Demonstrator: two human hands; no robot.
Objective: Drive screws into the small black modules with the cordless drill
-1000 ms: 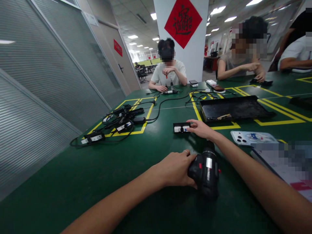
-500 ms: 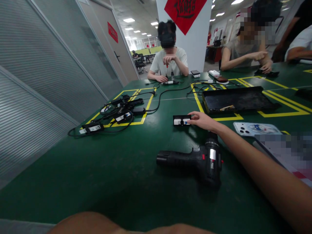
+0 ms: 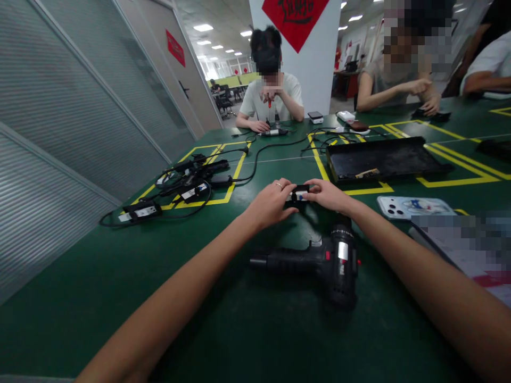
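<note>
A small black box with a white label (image 3: 301,196) is between my two hands, just above or on the green table. My right hand (image 3: 328,196) pinches its right end between thumb and fingers. Around its left end curl the fingers of my left hand (image 3: 272,203), a ring on one of them; the thumb lies along the near side. Part of the label is covered by the fingers. Closer to me, a black cordless drill (image 3: 319,264) lies on its side, its handle pointing left and its chuck away from me, below my right wrist.
Black cables and adapters (image 3: 195,178) lie tangled at the left. Beyond my right hand is a shallow black tray (image 3: 387,159). A phone (image 3: 415,207) lies at the right. Across the table (image 3: 191,298), one person (image 3: 275,96) holds a screwdriver; another (image 3: 399,88) handles a dark piece.
My left hand has come in from the near edge and taken the left end of the box. My right hand has kept its hold. The view has shifted slightly.
</note>
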